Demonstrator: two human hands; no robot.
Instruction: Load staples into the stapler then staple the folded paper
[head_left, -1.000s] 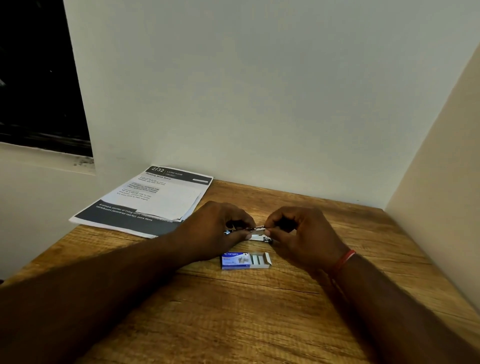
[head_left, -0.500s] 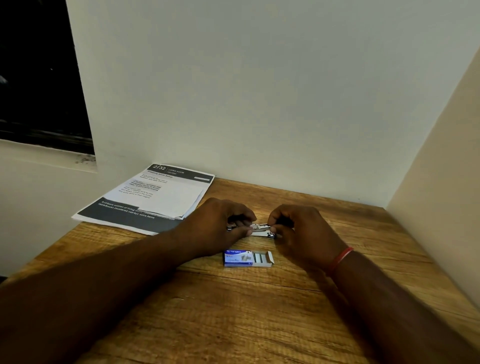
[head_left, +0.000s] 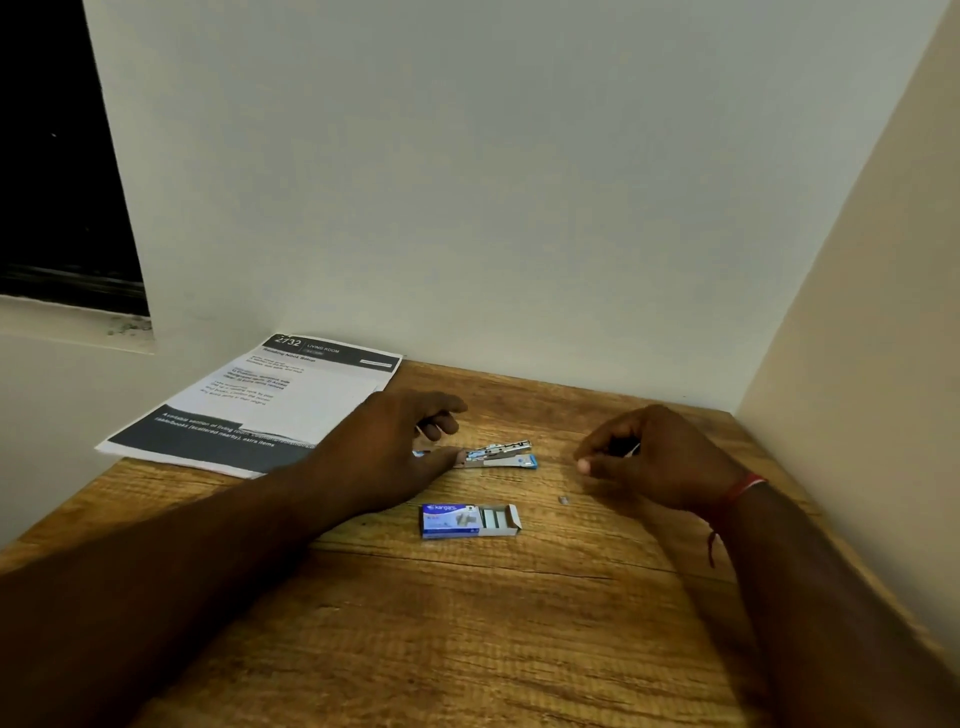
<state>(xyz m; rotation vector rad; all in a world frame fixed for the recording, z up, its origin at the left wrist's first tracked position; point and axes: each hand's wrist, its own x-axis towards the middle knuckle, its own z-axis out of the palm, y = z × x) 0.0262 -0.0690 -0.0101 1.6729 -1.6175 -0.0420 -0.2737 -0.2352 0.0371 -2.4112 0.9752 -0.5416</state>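
A small blue and metal stapler (head_left: 501, 453) lies on the wooden table (head_left: 467, 623), its top arm raised open. My left hand (head_left: 395, 447) rests just left of it, fingers spread, with only the thumb tip touching the stapler's rear end. My right hand (head_left: 654, 457) hovers to the right, apart from the stapler, fingers curled and pinched on a thin pale staple strip (head_left: 635, 448) that barely shows. A blue staple box (head_left: 467, 519) lies open in front of the stapler, with staples visible inside. The folded printed paper (head_left: 270, 400) lies at the back left.
A tiny loose staple piece (head_left: 563, 500) lies on the table between the box and my right hand. Walls close the table in at the back and on the right (head_left: 857, 364). The paper overhangs the table's left edge.
Both hands have let go of the stapler and moved apart. It now lies on the table, the right hand has drawn away to the right, and the left hand's fingers have opened.
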